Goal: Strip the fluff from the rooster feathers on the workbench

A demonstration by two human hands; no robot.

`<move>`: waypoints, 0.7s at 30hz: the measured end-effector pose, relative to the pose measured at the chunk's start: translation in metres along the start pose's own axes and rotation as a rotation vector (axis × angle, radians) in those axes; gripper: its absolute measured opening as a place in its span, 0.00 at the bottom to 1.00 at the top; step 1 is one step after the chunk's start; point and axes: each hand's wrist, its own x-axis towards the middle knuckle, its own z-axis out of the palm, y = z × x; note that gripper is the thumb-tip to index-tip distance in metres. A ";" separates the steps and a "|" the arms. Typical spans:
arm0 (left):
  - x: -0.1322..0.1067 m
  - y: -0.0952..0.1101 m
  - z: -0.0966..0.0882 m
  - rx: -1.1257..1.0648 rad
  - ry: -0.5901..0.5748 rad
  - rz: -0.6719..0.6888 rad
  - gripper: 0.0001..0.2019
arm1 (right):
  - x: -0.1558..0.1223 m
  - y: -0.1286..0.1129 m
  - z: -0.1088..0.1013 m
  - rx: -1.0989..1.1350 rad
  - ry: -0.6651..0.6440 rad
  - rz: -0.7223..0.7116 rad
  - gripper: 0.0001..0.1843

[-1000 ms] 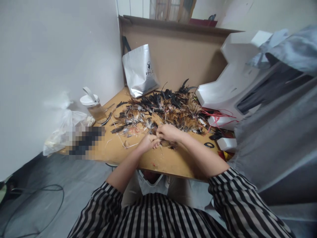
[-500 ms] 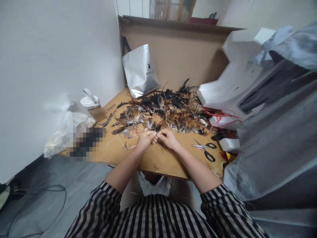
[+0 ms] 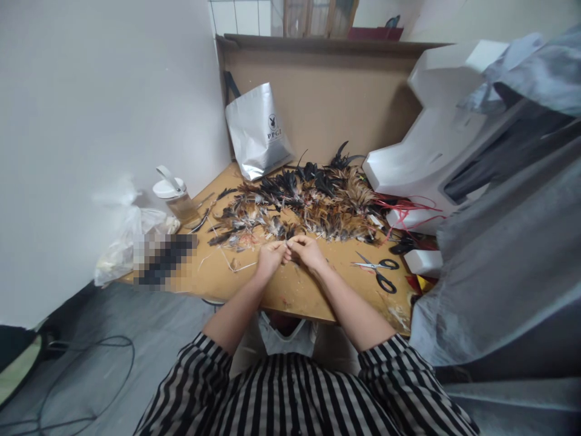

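Note:
My left hand (image 3: 271,257) and my right hand (image 3: 308,251) meet over the front middle of the wooden table (image 3: 299,297). Both are closed, with thumbs and fingertips pinched together. A small dark bunch of feathers (image 3: 288,231) rises just above the fingertips, and the left hand appears to grip its base. What the right fingers pinch is too small to make out. Beyond the hands lie rows of brown and black feather bunches (image 3: 336,219). Black-handled scissors (image 3: 377,266) lie spread apart to the right of my right hand.
At the back stands a silver bag (image 3: 256,133). A lidded drink cup (image 3: 181,203) and a plastic bag (image 3: 122,242) are at the left. Red strings (image 3: 411,212) and white foam pieces (image 3: 424,262) crowd the right edge. A thin white strip (image 3: 227,260) lies left of my hands.
The view has shifted slightly. My hands stay together at nearly the same spot, fingers still pinched, with the right hand a little closer in to the left.

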 end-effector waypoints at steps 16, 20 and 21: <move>-0.017 0.020 0.008 0.107 -0.096 -0.142 0.11 | -0.002 0.001 -0.006 0.245 0.187 0.254 0.13; -0.021 0.034 -0.005 0.270 -0.122 -0.173 0.11 | 0.001 0.002 -0.011 0.237 0.204 0.271 0.12; -0.022 0.036 -0.008 0.304 -0.132 -0.172 0.11 | 0.001 0.002 -0.011 0.247 0.194 0.274 0.11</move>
